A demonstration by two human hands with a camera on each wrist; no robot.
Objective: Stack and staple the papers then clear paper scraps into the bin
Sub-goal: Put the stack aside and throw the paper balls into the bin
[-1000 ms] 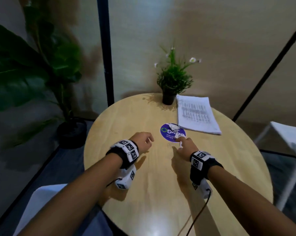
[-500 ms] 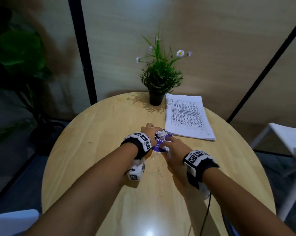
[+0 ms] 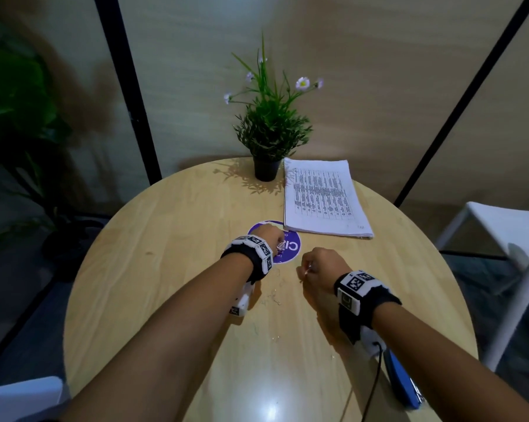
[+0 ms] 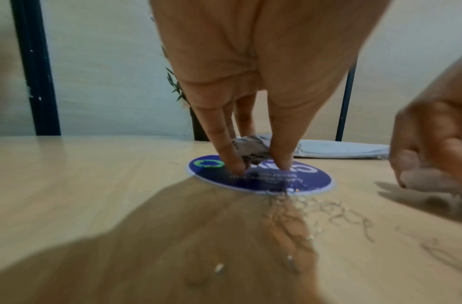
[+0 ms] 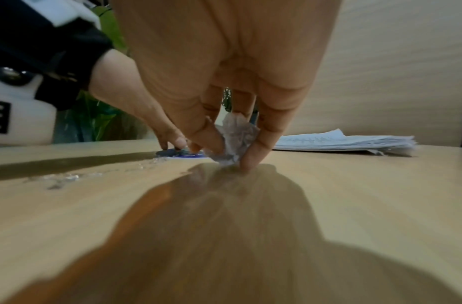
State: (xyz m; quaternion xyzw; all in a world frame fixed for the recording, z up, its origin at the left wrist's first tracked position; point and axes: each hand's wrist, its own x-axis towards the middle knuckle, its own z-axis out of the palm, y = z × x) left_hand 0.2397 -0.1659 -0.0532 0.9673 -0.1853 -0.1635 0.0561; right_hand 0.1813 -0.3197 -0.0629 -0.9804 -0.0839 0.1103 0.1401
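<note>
Behind both hands, plant (image 3: pixel 271 129) flanks papers (image 3: pixel 322 197).

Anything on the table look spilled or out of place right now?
Yes: small shiny bits, likely loose staples, lie scattered on the wooden table between the wrists. Each hand pinches a crumpled paper scrap: left hand over the purple round sticker, right hand beside it. Paper stack looks tidy.

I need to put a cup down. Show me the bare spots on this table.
Bare: the table left of the purple disc, and its right part below the paper stack. Crowded: the middle, with both hands, scraps, and the blue stapler near the right forearm.
</note>
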